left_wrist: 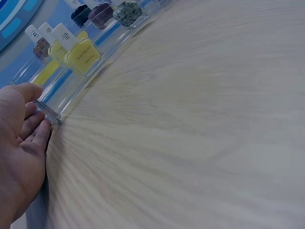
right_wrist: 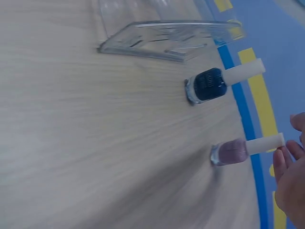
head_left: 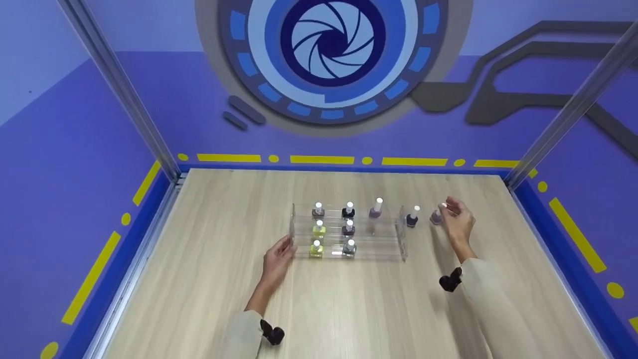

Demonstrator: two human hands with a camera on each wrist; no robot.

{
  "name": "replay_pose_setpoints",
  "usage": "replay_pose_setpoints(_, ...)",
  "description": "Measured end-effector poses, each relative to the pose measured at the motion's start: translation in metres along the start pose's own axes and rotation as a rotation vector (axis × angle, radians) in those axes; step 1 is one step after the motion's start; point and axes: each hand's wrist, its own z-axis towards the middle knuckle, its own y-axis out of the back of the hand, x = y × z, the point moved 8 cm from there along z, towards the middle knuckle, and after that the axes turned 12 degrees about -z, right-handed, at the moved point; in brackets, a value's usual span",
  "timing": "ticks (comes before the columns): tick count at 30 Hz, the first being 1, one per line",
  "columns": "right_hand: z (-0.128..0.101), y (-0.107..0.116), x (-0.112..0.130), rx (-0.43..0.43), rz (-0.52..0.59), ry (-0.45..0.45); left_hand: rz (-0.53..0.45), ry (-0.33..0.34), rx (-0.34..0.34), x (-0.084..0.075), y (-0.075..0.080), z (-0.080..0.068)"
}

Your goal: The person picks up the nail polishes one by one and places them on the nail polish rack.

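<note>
A clear tiered display rack stands mid-table with several nail polish bottles on its steps. My left hand holds the rack's left end panel, thumb over its edge and fingers along the outside. On the front steps near it are yellow nail polishes. My right hand is at the white cap of a mauve nail polish standing on the table. Its fingertips are right at the cap's end, with the thumb apart from it. Between that bottle and the rack stands a dark blue nail polish.
The rack's top step carries a brown glitter bottle, a black one and a mauve one. Lower down are a dark purple bottle and a speckled grey one. Blue panels border the wooden table.
</note>
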Motion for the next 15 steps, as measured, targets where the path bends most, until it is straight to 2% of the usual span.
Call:
replay_pose_setpoints(9,-0.002,-0.009,-0.016,-0.027,-0.039,-0.042,-0.017,-0.008,0.017,0.003,-0.002,-0.001)
replay_pose_setpoints(15,-0.003,-0.018,-0.015,0.019,-0.055,-0.034,-0.047,-0.012,0.019,0.003,0.001,-0.001)
